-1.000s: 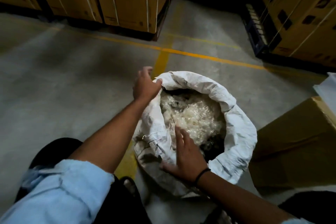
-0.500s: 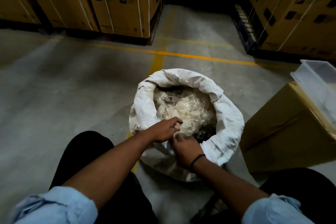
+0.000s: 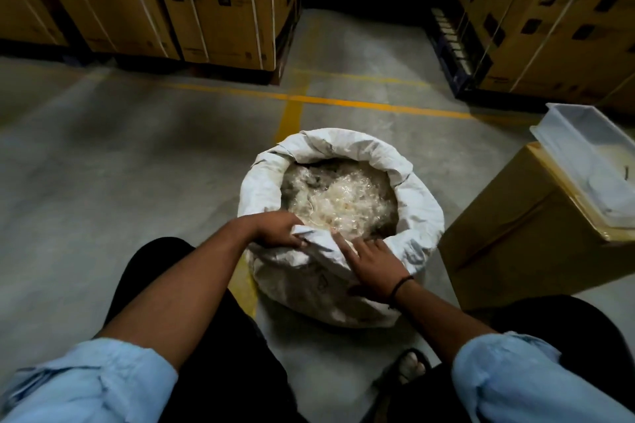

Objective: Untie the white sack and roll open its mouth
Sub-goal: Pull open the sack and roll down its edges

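Observation:
The white sack [image 3: 347, 148] stands on the concrete floor between my knees. Its mouth is open, with the rim rolled outward around the far and side edges. Pale, shiny plastic scraps [image 3: 343, 203] fill it. My left hand [image 3: 275, 228] grips the near rim of the sack, fingers curled over the fabric edge. My right hand [image 3: 372, 264] lies flat on the near rim and front wall beside it, fingers spread and pressing the cloth down. A black band circles my right wrist.
A brown cardboard box [image 3: 522, 244] stands right of the sack, with a clear plastic tray [image 3: 584, 154] on top. Strapped cartons on pallets [image 3: 213, 3] line the back and right. Yellow floor lines [image 3: 292, 113] run behind the sack. My sandalled foot [image 3: 409, 364] rests below it.
My left hand came from the far left rim down to the near rim. Both hands now work the near edge, which is folded further down; the view has shifted back.

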Demonstrator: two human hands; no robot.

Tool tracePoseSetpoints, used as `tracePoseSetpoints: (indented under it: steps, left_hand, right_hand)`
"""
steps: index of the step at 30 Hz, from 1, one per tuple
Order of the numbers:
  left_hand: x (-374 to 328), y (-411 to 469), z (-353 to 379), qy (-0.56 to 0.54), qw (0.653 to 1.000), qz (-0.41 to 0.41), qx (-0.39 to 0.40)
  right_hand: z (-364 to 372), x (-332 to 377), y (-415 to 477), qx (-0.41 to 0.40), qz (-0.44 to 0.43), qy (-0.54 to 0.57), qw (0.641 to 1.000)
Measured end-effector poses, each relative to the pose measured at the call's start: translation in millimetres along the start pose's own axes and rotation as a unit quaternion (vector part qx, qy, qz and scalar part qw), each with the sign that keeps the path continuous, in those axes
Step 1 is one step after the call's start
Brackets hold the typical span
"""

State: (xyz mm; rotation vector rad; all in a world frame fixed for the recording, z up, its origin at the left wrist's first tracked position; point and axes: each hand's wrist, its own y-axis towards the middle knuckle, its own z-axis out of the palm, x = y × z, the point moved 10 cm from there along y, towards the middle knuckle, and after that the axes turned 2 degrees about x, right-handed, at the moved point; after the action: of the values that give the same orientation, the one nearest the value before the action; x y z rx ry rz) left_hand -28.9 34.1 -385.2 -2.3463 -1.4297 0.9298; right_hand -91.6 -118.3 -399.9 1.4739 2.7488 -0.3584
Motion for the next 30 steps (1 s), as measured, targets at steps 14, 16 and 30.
tracePoseSetpoints:
  steps: [14,16,30]
  left_hand:
    - [-32,-9,-13,0.238,0.917,0.066,-0.314]
    - [-35,-8,-4,0.289,0.886,0.074,-0.356]
    - [-50,31,14,0.103,0.993,-0.002,0.06]
  right_hand:
    - [-26,-31,20,0.004,0.032,0.069,0.997]
    - [-4,-37,21,0.115,0.053,0.178,0.976]
    - [-52,-3,7,-0.242,-0.024,-0.066,0.968]
